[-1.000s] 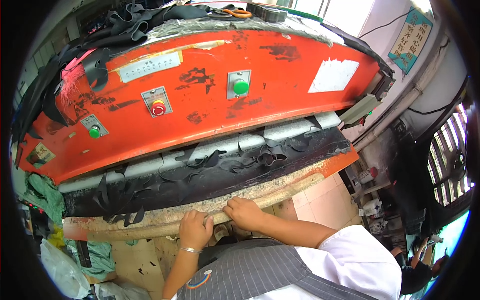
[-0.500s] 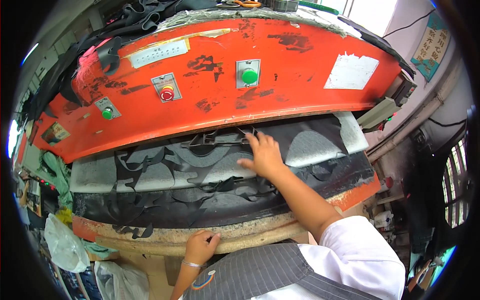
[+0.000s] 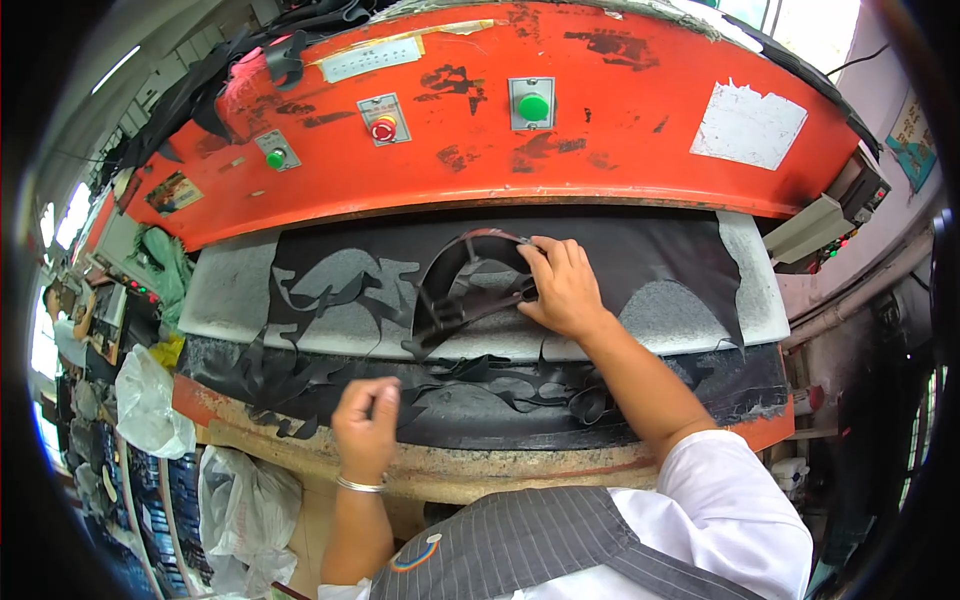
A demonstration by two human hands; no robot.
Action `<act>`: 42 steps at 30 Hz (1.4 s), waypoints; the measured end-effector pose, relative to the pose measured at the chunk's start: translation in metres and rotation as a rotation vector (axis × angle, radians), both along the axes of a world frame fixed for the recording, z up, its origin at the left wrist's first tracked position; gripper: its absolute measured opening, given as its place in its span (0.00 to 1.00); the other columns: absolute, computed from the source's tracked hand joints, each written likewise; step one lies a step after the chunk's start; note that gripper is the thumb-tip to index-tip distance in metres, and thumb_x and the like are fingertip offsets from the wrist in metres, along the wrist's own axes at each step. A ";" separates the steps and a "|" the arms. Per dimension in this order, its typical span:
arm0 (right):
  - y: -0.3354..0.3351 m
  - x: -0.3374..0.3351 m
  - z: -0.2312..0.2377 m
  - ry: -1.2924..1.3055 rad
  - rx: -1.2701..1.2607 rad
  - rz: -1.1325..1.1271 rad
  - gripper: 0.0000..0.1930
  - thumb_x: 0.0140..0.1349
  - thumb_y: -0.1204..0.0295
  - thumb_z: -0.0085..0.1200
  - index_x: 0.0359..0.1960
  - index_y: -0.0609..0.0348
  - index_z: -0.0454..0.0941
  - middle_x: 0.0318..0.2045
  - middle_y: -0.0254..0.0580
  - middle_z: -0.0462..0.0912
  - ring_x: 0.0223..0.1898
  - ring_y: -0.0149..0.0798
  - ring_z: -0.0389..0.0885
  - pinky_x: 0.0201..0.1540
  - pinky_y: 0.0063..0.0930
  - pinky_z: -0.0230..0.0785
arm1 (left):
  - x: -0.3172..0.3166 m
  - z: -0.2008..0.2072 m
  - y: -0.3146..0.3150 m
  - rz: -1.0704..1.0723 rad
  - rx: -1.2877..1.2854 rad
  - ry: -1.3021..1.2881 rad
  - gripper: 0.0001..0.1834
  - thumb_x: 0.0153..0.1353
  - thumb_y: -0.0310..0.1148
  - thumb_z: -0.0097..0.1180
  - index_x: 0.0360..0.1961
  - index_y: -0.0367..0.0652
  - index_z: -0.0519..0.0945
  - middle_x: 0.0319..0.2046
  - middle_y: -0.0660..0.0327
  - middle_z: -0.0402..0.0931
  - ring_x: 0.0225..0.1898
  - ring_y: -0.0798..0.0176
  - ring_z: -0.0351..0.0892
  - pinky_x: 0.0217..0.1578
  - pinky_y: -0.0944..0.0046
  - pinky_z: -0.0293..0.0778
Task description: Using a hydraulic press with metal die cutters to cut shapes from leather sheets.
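Observation:
In my right hand [image 3: 568,290] is a dark metal cutting die [image 3: 437,283] with curved walls, gripped by its right end between thumb and fingers. The die is tilted up over a black leather-like sheet [image 3: 640,248], which has several curved openings showing a grey surface beneath. Under the sheet lies a pale cutting board [image 3: 762,300]. My left hand [image 3: 365,428] hovers by the near edge of the bed with its fingers curled in and the thumb against them. Whether anything is inside those fingers is hidden.
A red press beam [image 3: 620,150] spans the far side, carrying green buttons [image 3: 534,107] and a red stop button [image 3: 383,128]. Loose black scraps [image 3: 480,372] lie along the near strip, before a worn wooden edge [image 3: 540,470]. Plastic bags [image 3: 245,510] hang at the left.
My right hand has taken hold of the cutting die and tilted it up, nearer to me. My left hand has risen from the wooden edge toward the scraps. The view has shifted.

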State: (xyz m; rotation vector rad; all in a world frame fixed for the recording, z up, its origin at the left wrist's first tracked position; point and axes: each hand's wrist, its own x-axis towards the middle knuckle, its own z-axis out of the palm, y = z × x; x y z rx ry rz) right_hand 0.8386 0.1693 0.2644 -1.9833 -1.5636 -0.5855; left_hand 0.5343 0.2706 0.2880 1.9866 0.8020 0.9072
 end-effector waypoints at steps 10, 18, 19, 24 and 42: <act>-0.036 -0.098 0.083 -0.710 0.095 0.769 0.10 0.48 0.66 0.60 0.33 0.51 0.84 0.52 0.37 0.76 0.46 0.35 0.73 0.54 0.34 0.63 | -0.001 0.013 -0.006 -0.417 -0.956 -0.052 0.27 0.71 0.51 0.39 0.47 0.36 0.78 0.39 0.58 0.79 0.42 0.66 0.78 0.45 0.62 0.75; -0.084 -0.160 0.097 -0.367 -0.042 0.599 0.20 0.48 0.80 0.53 0.45 0.54 0.80 0.69 0.56 0.52 0.69 0.59 0.53 0.69 0.58 0.43 | -0.049 0.029 -0.117 -0.435 -1.349 -0.732 0.32 0.62 0.64 0.46 0.33 0.42 0.80 0.19 0.60 0.77 0.17 0.66 0.78 0.18 0.67 0.75; -0.081 -0.173 0.090 -0.145 -0.079 0.610 0.22 0.49 0.82 0.51 0.49 0.54 0.78 0.70 0.58 0.50 0.70 0.61 0.49 0.69 0.56 0.42 | -0.060 0.029 -0.123 -0.371 -1.345 -0.816 0.32 0.62 0.64 0.46 0.33 0.41 0.80 0.19 0.60 0.77 0.17 0.65 0.77 0.18 0.67 0.76; -0.082 -0.211 0.075 0.948 -0.312 1.019 0.45 0.60 0.55 0.58 0.72 0.56 0.45 0.71 0.49 0.48 0.71 0.55 0.48 0.71 0.53 0.38 | -0.107 0.018 -0.150 -0.082 -1.263 -1.105 0.31 0.62 0.64 0.46 0.32 0.42 0.79 0.19 0.62 0.75 0.18 0.67 0.77 0.18 0.67 0.74; -0.037 -0.339 -0.029 0.314 -0.845 1.585 0.31 0.51 0.62 0.64 0.57 0.62 0.72 0.61 0.57 0.63 0.61 0.55 0.65 0.61 0.42 0.59 | -0.178 -0.049 -0.224 0.802 -0.622 -1.157 0.25 0.68 0.54 0.45 0.50 0.42 0.74 0.31 0.68 0.75 0.30 0.77 0.70 0.32 0.74 0.68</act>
